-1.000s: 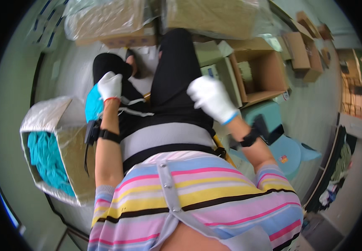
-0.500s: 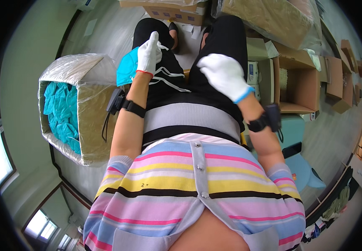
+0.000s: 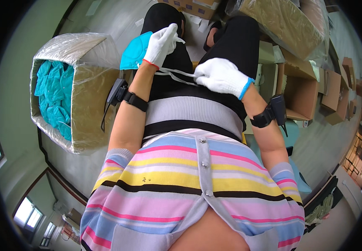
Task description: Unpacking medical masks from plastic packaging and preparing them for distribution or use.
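While L hand (image 3: 159, 47) grips teal mask (image 3: 134, 53) slanting up-R, R hand (image 3: 223, 78) pinches straps (image 3: 177, 71) running L-R.

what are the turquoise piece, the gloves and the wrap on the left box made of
Turquoise piece: matt, probably nonwoven fabric; smooth, shineless surface. White gloves: matt, likely knitted textile; soft creases. Wrap: clear, glossy, apparently plastic film; wrinkled highlights.

My left hand (image 3: 161, 46) is gloved in white with red edging — my right hand (image 3: 222, 78) in white too, but edged blue. Beside my left fingers the mask (image 3: 136, 52) is plain turquoise; the straps (image 3: 174, 73) by my right fingers are white. Beneath my fingers the trousers (image 3: 240, 46) are black; nearer me, the cardigan (image 3: 164, 184) runs in pink, yellow, blue and black stripes.
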`<state>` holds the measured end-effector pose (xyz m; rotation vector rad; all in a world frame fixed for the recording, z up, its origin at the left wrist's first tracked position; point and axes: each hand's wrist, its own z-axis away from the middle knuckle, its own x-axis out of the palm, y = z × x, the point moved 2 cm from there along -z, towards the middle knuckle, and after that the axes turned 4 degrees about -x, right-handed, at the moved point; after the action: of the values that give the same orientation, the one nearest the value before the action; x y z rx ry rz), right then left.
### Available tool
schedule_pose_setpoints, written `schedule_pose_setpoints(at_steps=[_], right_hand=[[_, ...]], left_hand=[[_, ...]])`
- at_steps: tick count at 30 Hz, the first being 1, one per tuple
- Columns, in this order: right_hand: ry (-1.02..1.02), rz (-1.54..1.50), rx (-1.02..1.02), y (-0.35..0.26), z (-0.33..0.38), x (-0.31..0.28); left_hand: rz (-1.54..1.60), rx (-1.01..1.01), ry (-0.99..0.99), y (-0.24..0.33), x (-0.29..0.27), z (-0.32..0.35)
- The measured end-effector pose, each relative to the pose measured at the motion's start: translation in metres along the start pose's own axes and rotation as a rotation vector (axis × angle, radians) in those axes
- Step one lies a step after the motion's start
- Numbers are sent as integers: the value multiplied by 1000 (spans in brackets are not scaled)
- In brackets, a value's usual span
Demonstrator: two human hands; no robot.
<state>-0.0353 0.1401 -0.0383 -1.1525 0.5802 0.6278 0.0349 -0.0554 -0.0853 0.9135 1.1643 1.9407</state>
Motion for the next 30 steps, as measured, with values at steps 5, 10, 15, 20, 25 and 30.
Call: schedule_pose_setpoints(at_steps=[5,10,15,20,25,30], right_hand=[[-23,118,12,-8,-5,18],[-15,131,3,-9,-15,27],[243,-33,99,6,-15,13],[397,-12,148,24,-19,-5],[537,158,194,17,-23,0],[646,-344,-51,26,-44,42]], left_hand=[[-111,14,-8,-2,11,3],[-147,10,-3,-2,9,1],[-315,5,-40,1,8,6],[-856,132,-306,3,26,12],[-889,-22,-229,-1,31,9],[-417,-101,236,-7,44,11]])
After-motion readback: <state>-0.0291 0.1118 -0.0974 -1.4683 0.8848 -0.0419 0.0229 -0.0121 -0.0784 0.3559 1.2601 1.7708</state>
